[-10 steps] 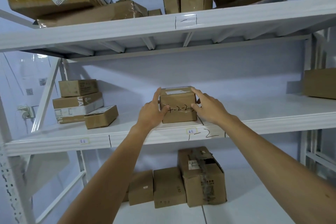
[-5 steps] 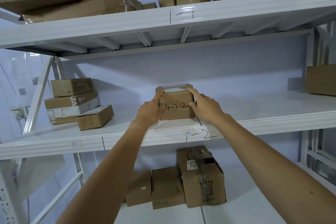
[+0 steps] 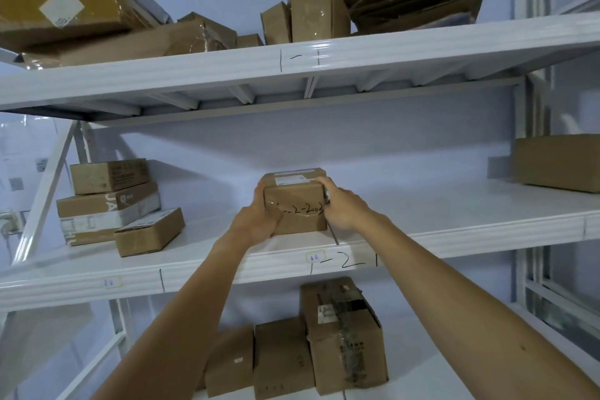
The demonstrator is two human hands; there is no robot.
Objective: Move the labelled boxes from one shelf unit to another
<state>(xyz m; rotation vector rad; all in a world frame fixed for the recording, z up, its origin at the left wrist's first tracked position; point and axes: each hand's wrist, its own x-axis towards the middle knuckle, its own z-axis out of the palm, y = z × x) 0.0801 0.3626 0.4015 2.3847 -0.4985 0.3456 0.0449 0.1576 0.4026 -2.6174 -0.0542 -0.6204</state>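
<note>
A small brown labelled box (image 3: 297, 204) is sitting on the middle shelf (image 3: 454, 221) of a white shelf unit, near its front edge, and both hands are gripping it. The left hand (image 3: 256, 221) is pressing against the box's left side with its fingers clamped around the near left corner, while the right hand (image 3: 341, 204) is holding the right side, fingers wrapped over the top right edge. Handwriting in black marker is running across the box's front, partly hidden by the left hand; the readable part is showing "-2-2003" or close to it. A white printed label (image 3: 290, 179) is lying on the box's top, its text too small to read. On the shelf's front edge, just below the box, black marker is reading "1-2" (image 3: 341, 263) beside a small sticker. The upper shelf edge is bearing "1-1" (image 3: 300, 57). At the far left of the middle shelf, a stack of three boxes (image 3: 110, 201) is resting, one showing the letters "JA". More cartons are standing on the lower shelf (image 3: 328, 344).
</note>
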